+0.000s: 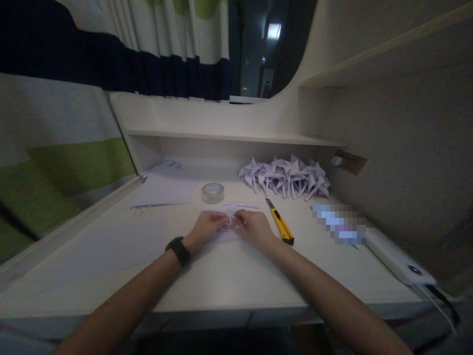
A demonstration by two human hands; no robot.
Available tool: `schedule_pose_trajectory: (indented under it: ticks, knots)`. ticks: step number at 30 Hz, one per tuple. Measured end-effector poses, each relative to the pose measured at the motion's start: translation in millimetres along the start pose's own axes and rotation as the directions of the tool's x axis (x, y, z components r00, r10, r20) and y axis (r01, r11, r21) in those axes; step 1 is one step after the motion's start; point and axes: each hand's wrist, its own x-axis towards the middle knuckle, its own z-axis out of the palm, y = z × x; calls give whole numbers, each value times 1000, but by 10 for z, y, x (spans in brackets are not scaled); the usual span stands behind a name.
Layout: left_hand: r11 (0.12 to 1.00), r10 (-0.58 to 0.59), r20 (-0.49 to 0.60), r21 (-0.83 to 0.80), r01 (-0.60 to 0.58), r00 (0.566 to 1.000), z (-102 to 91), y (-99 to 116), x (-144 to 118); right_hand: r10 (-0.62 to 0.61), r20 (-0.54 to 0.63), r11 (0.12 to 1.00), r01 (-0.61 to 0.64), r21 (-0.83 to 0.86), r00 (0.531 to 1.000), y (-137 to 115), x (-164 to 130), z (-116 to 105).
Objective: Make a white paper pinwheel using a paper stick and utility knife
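Hands meeting at mid-desk: left hand (207,228) and right hand (254,228) brought together fingertip to fingertip over a small pale folded piece of paper (232,220), fingers curled in and pinching its folds from both sides, probably to hold a crease tight against the pale wood-grain desk top (229,276). Paper pressed flat on the desk between the two hands, partly hidden under the fingers. Black wristband (178,249) worn on the left wrist.

Clear roll of adhesive tape (213,193) set just beyond the hands, within easy reach. Thin white stick (242,205) lying between tape and hands. Yellow-and-black utility knife (280,223) laid just to the right of the right hand, blade end pointing away. Heap of pale lilac paper pinwheels on white sticks (286,177) pushed back under the shelf, out of the working space. Loose white paper sheets (164,190) stacked at far left. White power bank with cable (397,256) near the right edge.

No readable writing anywhere; faint print on the far sheets too small to make out
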Motion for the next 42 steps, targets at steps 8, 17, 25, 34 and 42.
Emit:
schedule_pose_trajectory:
  ticks: [8,17,25,34,42]
  knots:
    - [999,23,-7,47,-23,1000,-9,1,0,9,12,1000,-8,-29,1000,-18,-3,-3]
    - [1000,12,-25,29,-11,1000,8,-8,1,3,8,1000,-3,-28,1000,-33,-4,8]
    - [999,17,-3,50,-17,1000,6,-38,9,-11,38,997,13,-74,999,-47,-16,8]
    - [987,72,24,139,-75,997,17,-67,30,-2,106,993,15,-117,994,-86,17,-2]
    - [981,59,2,186,-59,998,10,-84,32,-35,177,996,50,-78,984,-37,27,-2]
